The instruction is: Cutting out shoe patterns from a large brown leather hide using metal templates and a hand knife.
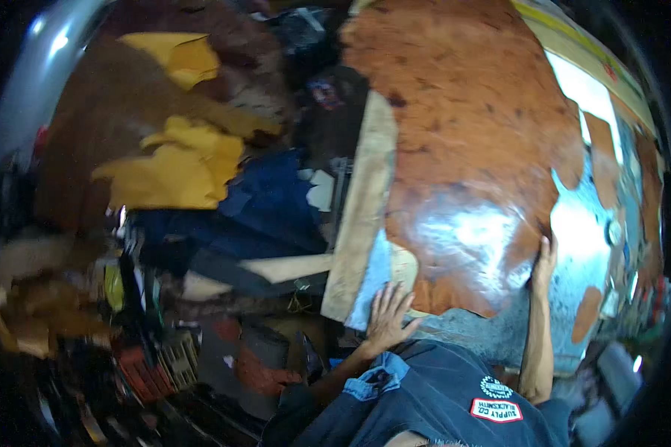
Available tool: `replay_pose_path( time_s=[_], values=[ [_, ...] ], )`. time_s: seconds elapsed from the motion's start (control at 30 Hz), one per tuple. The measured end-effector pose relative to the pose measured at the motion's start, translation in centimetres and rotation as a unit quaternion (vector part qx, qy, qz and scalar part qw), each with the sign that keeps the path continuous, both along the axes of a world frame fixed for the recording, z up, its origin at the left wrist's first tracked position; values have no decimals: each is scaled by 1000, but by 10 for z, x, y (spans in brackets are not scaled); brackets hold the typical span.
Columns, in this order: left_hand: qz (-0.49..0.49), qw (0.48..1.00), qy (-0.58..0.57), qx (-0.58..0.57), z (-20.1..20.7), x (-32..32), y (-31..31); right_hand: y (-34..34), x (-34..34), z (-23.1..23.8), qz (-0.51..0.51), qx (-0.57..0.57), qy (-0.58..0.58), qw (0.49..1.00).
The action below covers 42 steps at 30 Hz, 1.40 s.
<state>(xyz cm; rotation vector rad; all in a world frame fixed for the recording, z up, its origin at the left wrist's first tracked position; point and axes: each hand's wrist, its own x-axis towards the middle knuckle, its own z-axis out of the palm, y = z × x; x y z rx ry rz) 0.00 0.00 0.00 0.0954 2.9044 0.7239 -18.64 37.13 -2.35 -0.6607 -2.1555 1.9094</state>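
A large brown leather hide (462, 119) with dark marks lies spread over a blue-grey worktop (470, 328). A bright glare sits on its near part. My left hand (388, 316) rests with spread fingers at the table's near left, beside a pale rounded sheet (404, 270) that is partly under the hide. On the other side, my right hand (546, 264) lies along the hide's right edge, fingers stretched out. It seems to touch the leather; whether the thumb is under the edge I cannot tell. Neither hand visibly holds anything.
A pale wooden board (361, 208) runs along the table's left edge. Further left lie yellow leather pieces (179, 167), dark blue material (272, 201) and a red crate (142, 372) among clutter. Small brown leather scraps (587, 314) and a round pale object (613, 232) lie at the right.
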Motion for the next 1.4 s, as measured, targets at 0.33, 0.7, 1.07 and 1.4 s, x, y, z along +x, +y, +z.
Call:
replay_pose_path(
  time_s=[0.33,0.7,1.07,1.4],
  values=[
    [4,994,82,-71,7,15,-44,-77,-25,-61,8,12,15,1000],
    [-35,989,132,-65,-5,-24,13,15,-36,-10,-42,-86,-56,994],
    [9,989,104,-104,-8,9,12,28,30,-26,39,-68,-73,994],
    [93,986,122,-66,-4,-34,28,33,37,5,61,-229,-94,967]
  ],
)
